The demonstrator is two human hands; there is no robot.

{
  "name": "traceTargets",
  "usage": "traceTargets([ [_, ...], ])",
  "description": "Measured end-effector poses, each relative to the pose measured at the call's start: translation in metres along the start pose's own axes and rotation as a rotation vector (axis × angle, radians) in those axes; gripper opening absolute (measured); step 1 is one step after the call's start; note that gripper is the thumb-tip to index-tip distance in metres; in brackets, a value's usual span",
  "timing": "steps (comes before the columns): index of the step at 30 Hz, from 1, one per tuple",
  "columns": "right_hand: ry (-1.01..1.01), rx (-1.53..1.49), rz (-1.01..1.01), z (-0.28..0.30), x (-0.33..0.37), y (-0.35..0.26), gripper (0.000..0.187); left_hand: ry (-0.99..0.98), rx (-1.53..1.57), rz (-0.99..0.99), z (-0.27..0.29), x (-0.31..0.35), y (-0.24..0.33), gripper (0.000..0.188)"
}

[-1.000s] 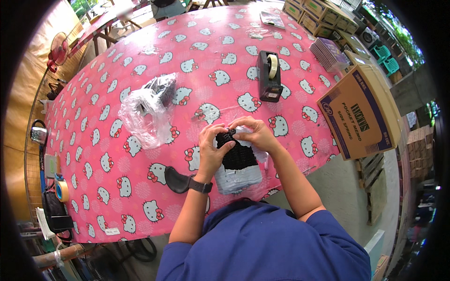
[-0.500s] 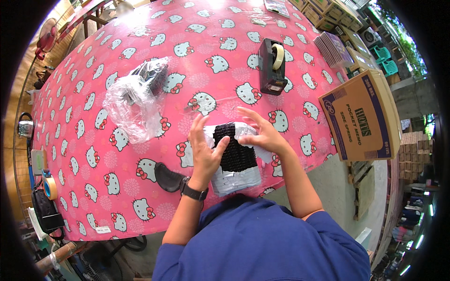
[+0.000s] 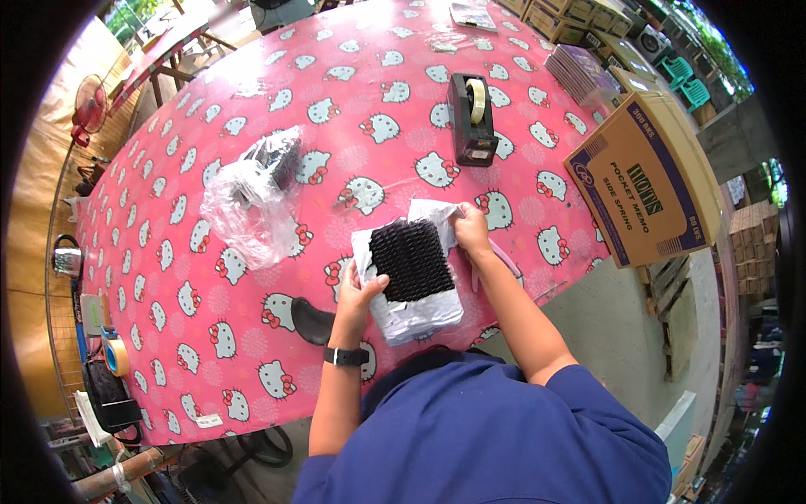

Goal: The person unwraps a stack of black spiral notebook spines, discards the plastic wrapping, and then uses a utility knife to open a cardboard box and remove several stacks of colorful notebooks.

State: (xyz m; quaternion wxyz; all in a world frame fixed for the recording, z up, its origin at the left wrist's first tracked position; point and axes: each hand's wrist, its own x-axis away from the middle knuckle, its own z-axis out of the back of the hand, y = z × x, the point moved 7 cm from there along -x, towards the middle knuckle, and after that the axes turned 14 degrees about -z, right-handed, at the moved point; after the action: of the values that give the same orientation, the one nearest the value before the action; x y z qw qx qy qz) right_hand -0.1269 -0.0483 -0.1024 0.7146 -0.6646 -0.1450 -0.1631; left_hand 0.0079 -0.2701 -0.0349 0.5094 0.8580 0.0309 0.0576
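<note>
A small white-wrapped bundle [image 3: 432, 315] with a black, ridged, coil-like block [image 3: 411, 262] across its upper face sits in front of me, close to the table's near edge. My left hand [image 3: 357, 302] is closed around its left side, thumb on the near left corner of the black block. Between the fingers of my right hand [image 3: 472, 231] is a white paper flap [image 3: 432, 214] at the bundle's far right, held up and outward. A dark rounded object [image 3: 312, 322] lies just left of my left wrist.
A crumpled clear plastic bag [image 3: 252, 202] with dark contents lies to the left on the pink patterned tablecloth [image 3: 252, 336]. A black tape dispenser [image 3: 472, 126] stands beyond the bundle. At right is a large cardboard box [image 3: 642, 181], with a notebook stack [image 3: 579, 74] behind it.
My right hand has gone from open over the bundle to pinching the white flap and drawing it to the right. My left hand has closed on the bundle's left side, and the bundle has tilted slightly.
</note>
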Motion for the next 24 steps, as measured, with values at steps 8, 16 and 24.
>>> traceTargets([
  [8,-0.537,-0.176,0.007,-0.066,0.114,-0.047,0.059,-0.009,0.428,-0.055,0.022,0.031,-0.007,0.061],
  [16,-0.27,-0.285,-0.101,-0.032,0.131,-0.066,0.025,0.11,0.547,0.115,-0.023,0.047,0.003,0.052],
  [24,-0.529,-0.546,-0.306,-0.038,0.125,-0.017,0.032,0.022,0.489,0.062,-0.021,0.047,-0.011,0.049],
])
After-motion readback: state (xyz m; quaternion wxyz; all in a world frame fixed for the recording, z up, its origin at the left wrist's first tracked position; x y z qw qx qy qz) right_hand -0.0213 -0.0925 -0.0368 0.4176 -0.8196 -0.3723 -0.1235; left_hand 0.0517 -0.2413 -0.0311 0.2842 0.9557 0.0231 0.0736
